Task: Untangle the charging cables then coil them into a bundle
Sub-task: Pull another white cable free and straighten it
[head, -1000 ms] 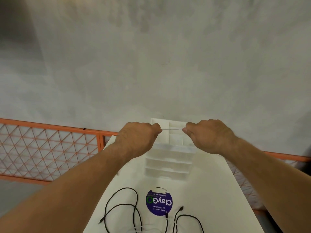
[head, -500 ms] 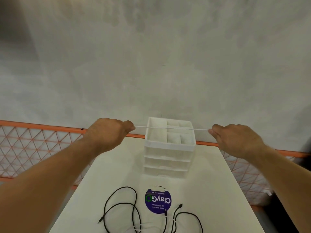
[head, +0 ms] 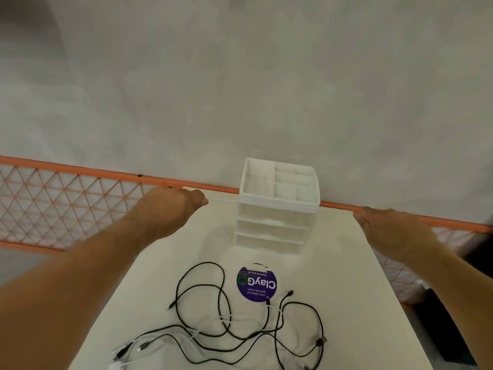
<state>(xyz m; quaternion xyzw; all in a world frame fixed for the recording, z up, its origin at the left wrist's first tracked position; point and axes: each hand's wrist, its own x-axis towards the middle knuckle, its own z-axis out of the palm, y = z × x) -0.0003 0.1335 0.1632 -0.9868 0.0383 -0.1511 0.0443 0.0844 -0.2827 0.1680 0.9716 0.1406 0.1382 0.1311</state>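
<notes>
1. Nearest, a tangle of black cables (head: 240, 337) lay on the white table (head: 333, 289), their loops crossing one another. A few loose white cables (head: 138, 348) were mixed in at its near left.
2. Just beyond the tangle, a round purple sticker (head: 256, 283) sat on the tabletop, with one black plug at its near right edge.
3. Farther off, the left hand (head: 170, 209) hung over the table's far left corner, fingers curled, pinching one end of the taut white cable (head: 222, 201).
4. The right hand (head: 386, 228), over the far right edge, pinched the other end. The line ran straight through the air between them.
5. That line crossed the front of the white drawer organiser (head: 277, 225), which stood at the far edge between the hands.
6. Behind ran an orange mesh fence (head: 66, 204) and a grey wall (head: 240, 89).
</notes>
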